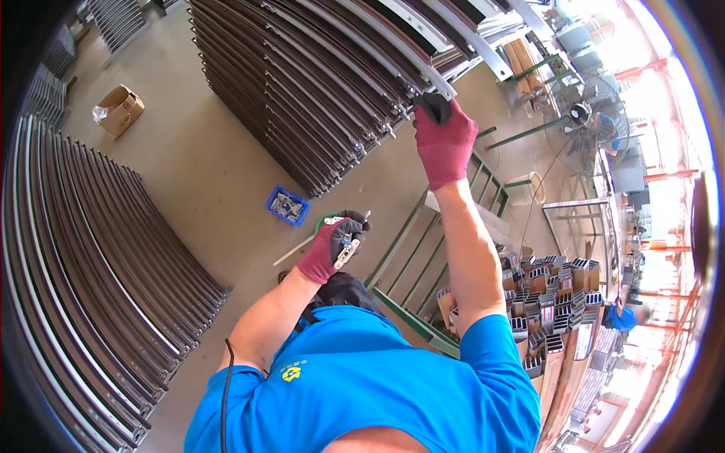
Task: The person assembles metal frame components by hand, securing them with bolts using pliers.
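Gripping the end of a curved metal rail (434, 79) atop a tall stack (317, 98), the gloved right hand (444, 140) reaches up, while the left hand (336, 245) clasps a small silver fitting (347, 251). A blue parts bin (287, 205) sits on the concrete floor (196, 166) nearby.

Workshop floor around the blue crate

The small blue crate (287, 205) with metal parts stands on the concrete floor (204, 158). Far to its upper left lies an open cardboard box (118, 110). To its right stands a green metal frame (423, 249), and beyond this a pile of short cut profiles (555, 298). Far to the upper right of the crate is a standing fan (585, 113).
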Tool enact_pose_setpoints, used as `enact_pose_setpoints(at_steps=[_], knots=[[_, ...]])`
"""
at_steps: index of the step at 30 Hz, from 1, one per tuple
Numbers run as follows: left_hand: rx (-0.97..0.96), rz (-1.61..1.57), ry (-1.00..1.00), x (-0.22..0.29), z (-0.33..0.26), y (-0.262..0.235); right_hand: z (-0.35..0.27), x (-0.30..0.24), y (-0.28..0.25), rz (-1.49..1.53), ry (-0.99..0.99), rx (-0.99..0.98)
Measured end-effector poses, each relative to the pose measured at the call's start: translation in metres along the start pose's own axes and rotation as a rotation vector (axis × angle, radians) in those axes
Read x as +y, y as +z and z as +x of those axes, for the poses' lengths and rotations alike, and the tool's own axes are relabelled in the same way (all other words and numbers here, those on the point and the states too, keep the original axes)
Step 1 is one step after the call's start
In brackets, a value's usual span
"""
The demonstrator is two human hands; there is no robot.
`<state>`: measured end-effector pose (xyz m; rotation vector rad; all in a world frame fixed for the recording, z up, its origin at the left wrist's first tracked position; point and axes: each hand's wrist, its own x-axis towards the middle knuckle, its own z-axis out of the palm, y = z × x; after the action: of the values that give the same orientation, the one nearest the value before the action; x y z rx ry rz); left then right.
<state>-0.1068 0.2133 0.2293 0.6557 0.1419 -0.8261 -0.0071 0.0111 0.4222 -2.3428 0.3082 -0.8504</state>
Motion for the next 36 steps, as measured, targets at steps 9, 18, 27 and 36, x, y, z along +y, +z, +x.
enact_pose_setpoints(at_steps=[9,18,27,36], knots=[[0.013,-0.238,-0.018,0.010,0.009,0.017,-0.083,-0.022,-0.044,-0.130,0.025,-0.354],[0.123,0.173,0.436,0.000,0.019,0.046,-0.193,-0.023,-0.036,0.069,0.031,-0.443],[0.068,0.589,0.605,0.014,0.013,0.074,-0.159,-0.005,-0.051,0.317,0.188,-0.374],[0.043,-0.096,0.183,0.025,-0.011,0.097,-0.171,-0.005,-0.037,0.909,0.566,-0.248]])
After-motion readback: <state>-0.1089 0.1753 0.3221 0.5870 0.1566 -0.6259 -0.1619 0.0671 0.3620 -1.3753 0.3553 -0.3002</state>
